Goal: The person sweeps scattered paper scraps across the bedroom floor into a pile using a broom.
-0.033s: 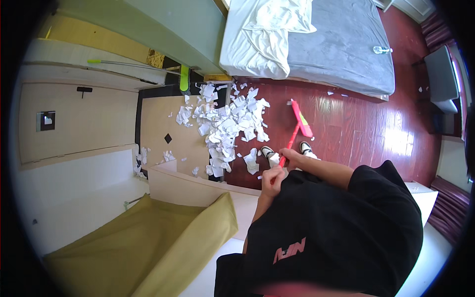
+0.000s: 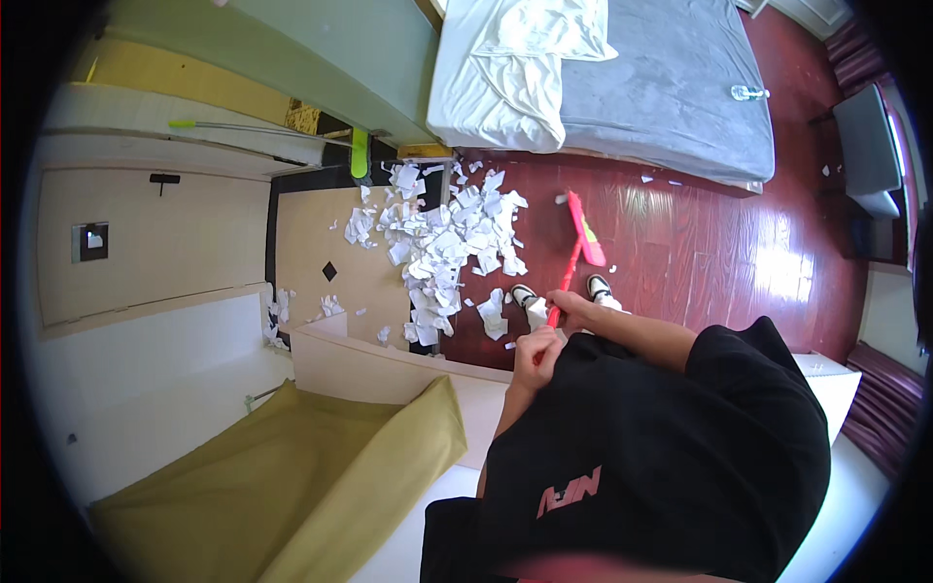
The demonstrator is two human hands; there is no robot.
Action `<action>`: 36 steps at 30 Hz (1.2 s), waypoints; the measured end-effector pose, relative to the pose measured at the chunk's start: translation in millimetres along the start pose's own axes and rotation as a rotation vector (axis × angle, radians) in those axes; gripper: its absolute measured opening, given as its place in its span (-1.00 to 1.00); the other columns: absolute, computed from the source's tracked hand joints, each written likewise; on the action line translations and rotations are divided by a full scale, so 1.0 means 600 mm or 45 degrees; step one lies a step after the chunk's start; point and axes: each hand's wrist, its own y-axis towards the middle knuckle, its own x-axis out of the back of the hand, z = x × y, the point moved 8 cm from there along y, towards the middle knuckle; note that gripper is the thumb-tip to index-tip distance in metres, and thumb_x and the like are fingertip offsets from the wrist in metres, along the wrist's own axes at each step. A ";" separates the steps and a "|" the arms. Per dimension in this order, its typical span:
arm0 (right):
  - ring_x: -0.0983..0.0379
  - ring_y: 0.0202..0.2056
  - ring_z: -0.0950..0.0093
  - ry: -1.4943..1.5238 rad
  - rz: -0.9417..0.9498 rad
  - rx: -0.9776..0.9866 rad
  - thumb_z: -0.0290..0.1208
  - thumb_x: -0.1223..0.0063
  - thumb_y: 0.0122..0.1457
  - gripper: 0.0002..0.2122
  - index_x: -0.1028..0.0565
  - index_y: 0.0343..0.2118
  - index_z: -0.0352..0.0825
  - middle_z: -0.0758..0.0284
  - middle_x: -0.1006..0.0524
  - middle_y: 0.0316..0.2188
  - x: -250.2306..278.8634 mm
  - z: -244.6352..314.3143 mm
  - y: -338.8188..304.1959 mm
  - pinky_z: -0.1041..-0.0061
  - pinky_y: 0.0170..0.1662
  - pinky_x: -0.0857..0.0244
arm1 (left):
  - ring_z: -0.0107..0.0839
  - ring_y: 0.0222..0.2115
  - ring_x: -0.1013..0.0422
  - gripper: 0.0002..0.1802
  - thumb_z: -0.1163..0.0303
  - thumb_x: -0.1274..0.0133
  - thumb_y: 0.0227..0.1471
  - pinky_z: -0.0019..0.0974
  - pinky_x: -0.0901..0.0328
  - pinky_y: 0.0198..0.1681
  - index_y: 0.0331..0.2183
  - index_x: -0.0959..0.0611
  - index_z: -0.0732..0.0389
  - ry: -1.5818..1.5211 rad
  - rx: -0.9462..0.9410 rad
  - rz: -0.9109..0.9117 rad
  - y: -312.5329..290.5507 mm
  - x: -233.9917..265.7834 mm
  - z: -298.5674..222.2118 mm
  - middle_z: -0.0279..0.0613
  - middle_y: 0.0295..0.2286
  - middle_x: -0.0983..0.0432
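Note:
Both my hands are closed round the red handle of a broom (image 2: 586, 231). My left hand (image 2: 535, 356) grips the end of the handle close to my body, and my right hand (image 2: 570, 310) holds it a little farther down. The broom's pinkish-red head, with a yellow-green patch, rests on the wood floor (image 2: 671, 243) beyond my shoes. A small white scrap (image 2: 561, 198) lies beside the head's far end. To the left spreads a large heap of torn white paper (image 2: 457, 238), apart from the broom.
A bed (image 2: 661, 97) with grey and white covers stands ahead, a clear bottle (image 2: 748, 93) on it. A green-headed long-handled broom (image 2: 361, 155) is at the far left. Left of me are a low white partition (image 2: 389, 365) and an olive cloth (image 2: 272, 466). A dark chair (image 2: 868, 155) stands right.
The broom head has shifted slightly left and turned a little. My hands hold nearly the same place on the handle.

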 end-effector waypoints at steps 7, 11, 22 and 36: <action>-0.29 -0.66 0.58 0.474 0.328 0.044 -0.50 0.05 0.07 -0.90 -0.35 -0.56 -0.27 0.42 -0.35 -0.68 0.119 0.044 -0.057 0.61 -0.60 -0.21 | -0.12 -0.63 -0.23 -0.65 0.50 -0.06 -0.11 -0.16 -0.14 -0.46 -0.76 -0.29 0.27 0.244 -0.286 0.611 0.055 -0.250 -0.175 -0.12 -0.74 -0.20; -0.28 -0.67 0.58 0.490 0.243 0.152 -0.49 0.03 0.08 -0.86 -0.32 -0.58 -0.26 0.45 -0.34 -0.70 0.166 0.090 -0.154 0.62 -0.59 -0.21 | -0.17 -0.66 -0.18 -0.69 0.53 -0.03 -0.15 -0.21 -0.12 -0.48 -0.76 -0.30 0.26 0.107 -0.352 0.662 0.068 -0.298 -0.210 -0.15 -0.74 -0.14; -0.27 -0.66 0.55 0.667 0.112 0.086 -0.48 0.12 0.06 -0.87 -0.32 -0.60 -0.23 0.36 -0.36 -0.69 0.325 -0.005 -0.078 0.59 -0.75 0.14 | -0.35 -0.66 -0.18 -0.70 0.54 0.03 -0.06 -0.32 -0.15 -0.43 -0.74 -0.33 0.37 -0.305 0.191 0.364 0.051 -0.309 -0.062 -0.20 -0.75 -0.25; -0.20 -0.67 0.64 0.388 0.501 0.024 -0.47 0.15 0.11 -0.82 -0.25 -0.62 -0.19 0.52 -0.25 -0.70 0.062 0.070 -0.097 0.62 -0.63 -0.12 | -0.22 -0.61 -0.25 -0.67 0.46 -0.12 -0.11 -0.22 -0.16 -0.41 -0.75 -0.34 0.20 0.310 -0.466 0.768 0.048 -0.251 -0.186 -0.19 -0.72 -0.23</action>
